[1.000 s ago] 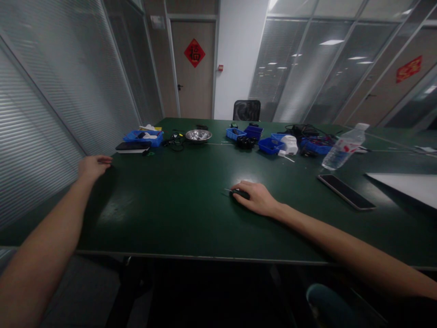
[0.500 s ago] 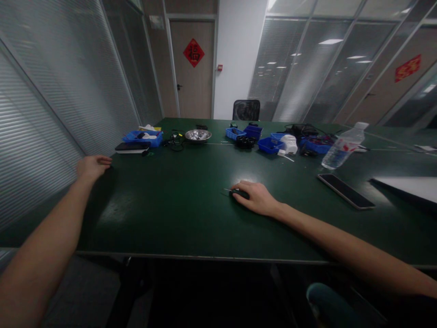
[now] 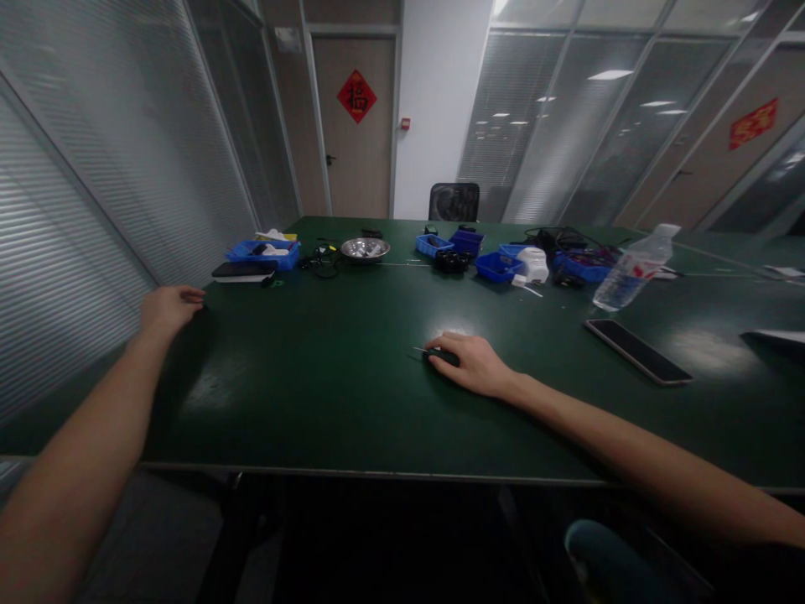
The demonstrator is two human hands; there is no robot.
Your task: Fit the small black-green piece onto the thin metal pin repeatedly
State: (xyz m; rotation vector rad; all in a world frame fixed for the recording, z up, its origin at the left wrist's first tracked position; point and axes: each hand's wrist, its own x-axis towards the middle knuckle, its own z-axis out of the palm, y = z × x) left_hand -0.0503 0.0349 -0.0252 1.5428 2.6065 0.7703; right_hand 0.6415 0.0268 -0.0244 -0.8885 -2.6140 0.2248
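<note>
My right hand [image 3: 473, 364] rests on the dark green table [image 3: 327, 377], fingers curled over a small black object [image 3: 441, 356] with a thin wire sticking out to its left. My left hand [image 3: 168, 306] lies at the table's left edge, fingers bent over the rim, with nothing visible in it. Both arms stretch forward from the near edge.
A phone [image 3: 637, 351] lies flat at the right, a water bottle [image 3: 634, 268] behind it. Farther back are blue bins [image 3: 499, 267], a metal bowl [image 3: 365, 248], black cables [image 3: 322, 260], a white bottle [image 3: 534, 265] and a dark tablet [image 3: 244, 269]. A black chair [image 3: 454, 202] stands at the far end.
Both hands stay where they were. The white sheet at the right edge has slid almost out of view to the right.
</note>
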